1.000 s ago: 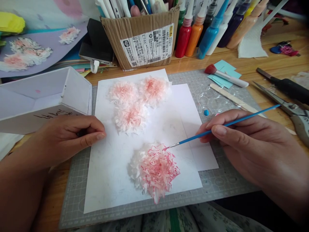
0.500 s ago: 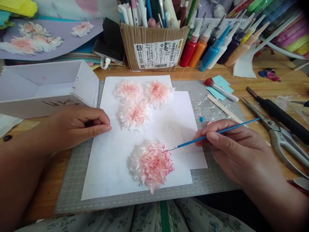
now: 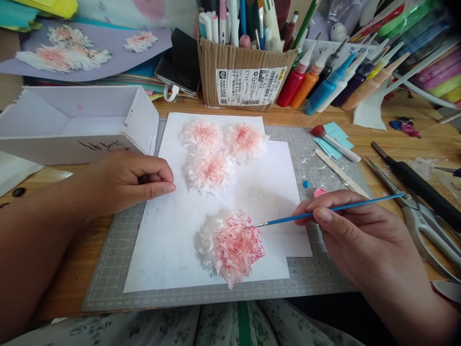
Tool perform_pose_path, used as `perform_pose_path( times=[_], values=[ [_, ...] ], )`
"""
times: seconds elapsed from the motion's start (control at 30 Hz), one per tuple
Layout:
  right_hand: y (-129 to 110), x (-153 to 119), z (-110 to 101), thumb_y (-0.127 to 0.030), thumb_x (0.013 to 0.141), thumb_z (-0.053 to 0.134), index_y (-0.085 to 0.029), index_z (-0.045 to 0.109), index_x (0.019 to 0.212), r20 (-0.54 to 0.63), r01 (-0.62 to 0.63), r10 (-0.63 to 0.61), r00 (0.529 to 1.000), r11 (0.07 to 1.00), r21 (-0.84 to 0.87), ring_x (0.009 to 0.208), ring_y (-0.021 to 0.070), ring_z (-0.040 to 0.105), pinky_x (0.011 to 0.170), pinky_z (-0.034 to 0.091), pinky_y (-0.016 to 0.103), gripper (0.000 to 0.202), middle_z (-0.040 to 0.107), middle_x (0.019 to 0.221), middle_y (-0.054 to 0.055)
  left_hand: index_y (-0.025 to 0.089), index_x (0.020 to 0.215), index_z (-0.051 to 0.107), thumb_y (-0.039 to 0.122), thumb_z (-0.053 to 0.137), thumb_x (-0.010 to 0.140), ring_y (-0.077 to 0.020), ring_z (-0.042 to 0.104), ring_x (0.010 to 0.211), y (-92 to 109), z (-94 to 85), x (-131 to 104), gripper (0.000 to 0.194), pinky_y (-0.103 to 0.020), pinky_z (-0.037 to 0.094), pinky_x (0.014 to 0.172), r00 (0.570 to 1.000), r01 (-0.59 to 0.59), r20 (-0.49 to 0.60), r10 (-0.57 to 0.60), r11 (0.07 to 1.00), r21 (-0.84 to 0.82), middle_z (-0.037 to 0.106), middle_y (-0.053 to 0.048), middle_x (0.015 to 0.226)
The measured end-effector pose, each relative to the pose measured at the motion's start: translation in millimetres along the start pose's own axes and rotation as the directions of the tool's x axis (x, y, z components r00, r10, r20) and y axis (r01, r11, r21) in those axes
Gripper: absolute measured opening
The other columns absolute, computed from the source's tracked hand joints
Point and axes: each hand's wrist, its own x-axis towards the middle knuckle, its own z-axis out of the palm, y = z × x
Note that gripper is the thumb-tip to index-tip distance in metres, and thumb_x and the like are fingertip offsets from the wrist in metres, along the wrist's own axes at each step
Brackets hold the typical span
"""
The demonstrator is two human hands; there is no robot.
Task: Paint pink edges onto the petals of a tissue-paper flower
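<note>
My right hand pinches a thin blue paintbrush between thumb and fingers. Its tip meets the upper right petals of a ruffled paper flower, whose petal edges are streaked deep pink; the left side of this flower is white. Loosely curled, with thumb against forefinger and nothing visible in it, my left hand rests at the left edge of the white paper sheet. Farther up the sheet lie three paler flowers, white with soft pink centres.
Under the paper is a grey cutting mat. A white box stands left, a cardboard pen holder behind. Paint bottles line the back right. A makeup-style brush, wooden stick and scissors lie right.
The whole view has shifted slightly to the left. The paintbrush now lies a little flatter, its tip still at the flower's upper right petals. My left hand keeps its pose.
</note>
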Motion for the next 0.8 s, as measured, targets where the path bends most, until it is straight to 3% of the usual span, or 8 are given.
perform_pose_path(
  times=[0.1,0.3,0.43,0.6,0.8],
  values=[
    [0,-1,-1,-0.032,0.084,0.075,-0.033,0.076,0.087,-0.018,0.009,-0.009,1.0,1.0,0.002,0.079,0.0127,0.068,0.074,0.053,0.024,0.004,0.076,0.083,-0.004,0.022,0.076,0.067,0.05,0.052,0.087,-0.0076,0.049,0.054,2,-1.1,-1,0.034,-0.02,0.035,0.055,1.0,-0.002,0.006,0.002,1.0,0.003,0.057,0.008,0.058],
    [-1,1,-1,-0.034,0.082,0.077,-0.031,0.076,0.084,-0.031,-0.008,0.008,0.999,1.0,0.007,0.079,0.0108,0.068,0.074,0.052,0.021,0.003,0.076,0.081,-0.004,0.022,0.071,0.066,0.059,0.052,0.082,-0.0073,0.048,0.049,-8,1.7,1,0.041,-0.02,0.033,0.05,1.0,-0.01,-0.008,0.01,1.0,-0.012,0.056,0.009,0.053],
    [1,4,2,-0.033,0.079,0.079,-0.029,0.076,0.077,-0.102,0.006,0.004,0.995,0.995,0.099,0.077,0.0099,0.07,0.076,0.054,0.019,0.006,0.076,0.078,-0.004,0.023,0.076,0.067,0.053,0.051,0.086,-0.008,0.05,0.055,2,-1.0,-2,0.035,-0.02,0.035,0.056,1.0,0.017,0.006,-0.017,1.0,0.001,0.058,0.009,0.059],
    [5,6,3,-0.034,0.079,0.08,-0.03,0.076,0.083,-0.088,-0.05,0.06,0.994,0.993,0.111,0.075,0.0081,0.068,0.071,0.052,0.017,0.007,0.075,0.081,-0.005,0.024,0.075,0.066,0.055,0.048,0.085,-0.0097,0.052,0.056,7,-3.2,-4,0.037,-0.022,0.037,0.057,0.996,0.082,0.029,-0.083,0.996,0.031,0.058,0.009,0.059],
    [6,7,2,-0.036,0.08,0.079,-0.03,0.075,0.083,-0.09,-0.059,0.071,0.993,0.99,0.129,0.073,0.0071,0.069,0.071,0.052,0.016,0.008,0.075,0.078,-0.005,0.026,0.067,0.066,0.06,0.049,0.082,-0.009,0.055,0.048,-10,-0.4,3,0.041,-0.02,0.039,0.047,0.999,-0.034,-0.003,0.034,0.998,0.058,0.061,0.009,0.056]
  ],
)
